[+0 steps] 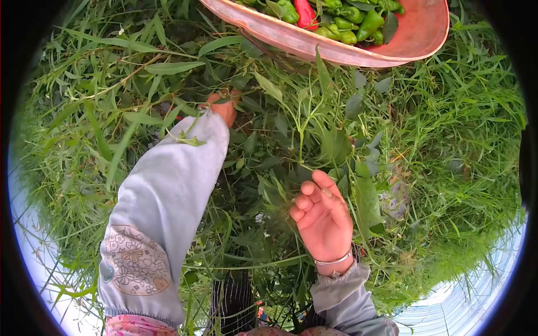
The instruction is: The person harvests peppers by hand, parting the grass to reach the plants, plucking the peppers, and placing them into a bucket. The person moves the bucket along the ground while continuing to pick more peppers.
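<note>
My left hand [224,106] reaches in among the pepper plant leaves, in a grey sleeve. Leaves cover its fingers, so I cannot tell what they hold. Palm up, my right hand [325,218] is open with loosely bent fingers and nothing visible on the palm. Its fingertips are right beside a pale green plant stem [301,143] that forks upward into narrow leaves. A silver bracelet [333,260] circles the right wrist. Broad dark leaves [336,145] stand just above and to the right of this hand.
A worn reddish basin [414,55] sits in the grass at the top, holding several green peppers [370,25] and a red pepper [305,14]. Tall grass [448,168] and weeds surround the plants. Dark striped trouser legs [231,299] show at the bottom.
</note>
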The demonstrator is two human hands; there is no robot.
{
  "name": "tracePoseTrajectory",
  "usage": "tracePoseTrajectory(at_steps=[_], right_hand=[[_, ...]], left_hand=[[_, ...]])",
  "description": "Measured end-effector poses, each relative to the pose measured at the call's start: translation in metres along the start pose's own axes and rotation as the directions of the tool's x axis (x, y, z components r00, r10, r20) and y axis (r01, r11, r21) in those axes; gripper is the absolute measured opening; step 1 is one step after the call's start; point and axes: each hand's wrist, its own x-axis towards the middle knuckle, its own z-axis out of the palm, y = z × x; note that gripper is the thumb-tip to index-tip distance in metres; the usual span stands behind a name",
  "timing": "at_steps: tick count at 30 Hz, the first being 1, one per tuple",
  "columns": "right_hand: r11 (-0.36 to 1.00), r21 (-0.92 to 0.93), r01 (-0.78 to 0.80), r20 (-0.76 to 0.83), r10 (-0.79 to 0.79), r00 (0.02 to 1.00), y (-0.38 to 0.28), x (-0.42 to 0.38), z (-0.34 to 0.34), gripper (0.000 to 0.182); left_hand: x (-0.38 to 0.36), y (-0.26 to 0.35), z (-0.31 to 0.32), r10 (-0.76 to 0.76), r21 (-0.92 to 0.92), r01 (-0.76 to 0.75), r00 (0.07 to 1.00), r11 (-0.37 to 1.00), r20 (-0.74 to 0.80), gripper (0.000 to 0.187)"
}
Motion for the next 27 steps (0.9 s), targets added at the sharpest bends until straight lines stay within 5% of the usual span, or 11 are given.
tracePoseTrajectory(at_steps=[1, 3, 5, 8, 10, 12, 15, 20, 23, 26, 27], right_hand=[[1.0, 0.007, 0.0, -0.006, 0.0, 1.0, 0.0, 0.0, 0.0, 0.032], [1.0, -0.003, 0.002, -0.005, -0.002, 1.0, 0.001, 0.001, 0.001, 0.03], [1.0, -0.013, -0.001, 0.005, 0.001, 1.0, 0.002, 0.0, 0.003, 0.03], [0.988, -0.15, -0.02, 0.023, 0.024, 0.999, 0.003, 0.0, 0.005, 0.03], [0.94, -0.336, -0.054, -0.01, 0.054, 0.998, 0.008, 0.001, 0.009, 0.029], [0.825, -0.552, -0.123, -0.099, 0.082, 0.992, 0.014, 0.0, 0.017, 0.028], [0.718, -0.66, -0.223, -0.173, 0.143, 0.974, 0.026, 0.006, 0.013, 0.028], [0.733, -0.625, -0.268, -0.168, 0.209, 0.964, 0.047, 0.01, -0.004, 0.033], [0.758, -0.5, -0.419, -0.171, 0.388, 0.906, 0.05, 0.01, -0.009, 0.038], [0.725, -0.582, -0.369, -0.18, 0.327, 0.928, 0.058, 0.01, -0.018, 0.038], [0.707, -0.601, -0.373, -0.237, 0.289, 0.928, 0.056, 0.008, -0.008, 0.038]], left_hand=[[-0.011, 0.003, 0.02, 0.009, 0.381, 0.04, 0.992, 0.924, -0.127, 0.025], [-0.028, 0.009, 0.075, 0.163, 0.893, 0.227, 0.937, 0.389, -0.309, 0.023], [-0.044, 0.006, 0.104, 0.39, 0.825, 0.456, 0.863, -0.333, -0.32, 0.022], [-0.069, -0.002, 0.092, 0.398, 0.942, 0.295, 0.892, -0.159, -0.212, 0.018], [-0.089, -0.025, 0.145, 0.323, 0.94, 0.332, 0.883, 0.083, -0.341, 0.018], [-0.111, -0.056, 0.148, 0.338, 0.971, 0.173, 0.915, 0.167, -0.221, 0.021], [-0.132, -0.101, 0.177, 0.355, 0.981, 0.111, 0.934, -0.161, -0.047, 0.024], [-0.142, -0.166, 0.188, 0.335, 0.996, 0.082, 0.94, -0.044, -0.063, 0.026], [-0.149, -0.173, 0.197, 0.433, 0.991, 0.029, 0.898, 0.128, -0.082, 0.015], [-0.151, -0.156, 0.179, 0.538, 0.999, 0.018, 0.842, 0.042, -0.038, 0.019], [-0.153, -0.133, 0.176, 0.486, 0.957, 0.291, 0.837, -0.005, -0.252, 0.034]])
